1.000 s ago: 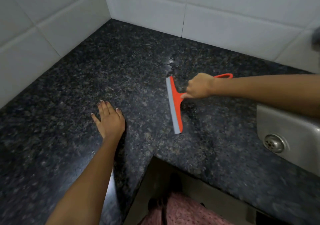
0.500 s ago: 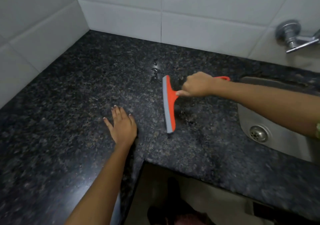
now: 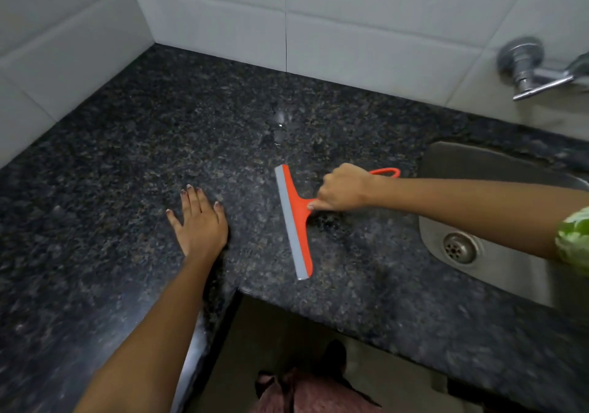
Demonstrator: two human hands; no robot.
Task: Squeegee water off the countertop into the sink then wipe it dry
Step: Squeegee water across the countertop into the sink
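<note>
An orange squeegee [image 3: 294,218] with a grey rubber blade rests blade-down on the dark speckled granite countertop [image 3: 127,164]. My right hand [image 3: 344,188] is closed around its handle, whose loop end sticks out behind my wrist. My left hand [image 3: 199,221] lies flat on the counter to the left of the blade, fingers spread, holding nothing. A small patch of water drops [image 3: 279,126] glints on the counter beyond the blade. The steel sink [image 3: 497,263] with its round drain sits to the right, partly hidden by my right forearm.
White tiled walls meet in the corner at the back left. A chrome tap [image 3: 529,68] juts from the wall above the sink. The counter is L-shaped, with its inner edge near my body and the floor below.
The squeegee and my right hand have shifted slightly toward the sink. The view has swung right, bringing the tap and more of the sink into sight. My left hand stays flat.
</note>
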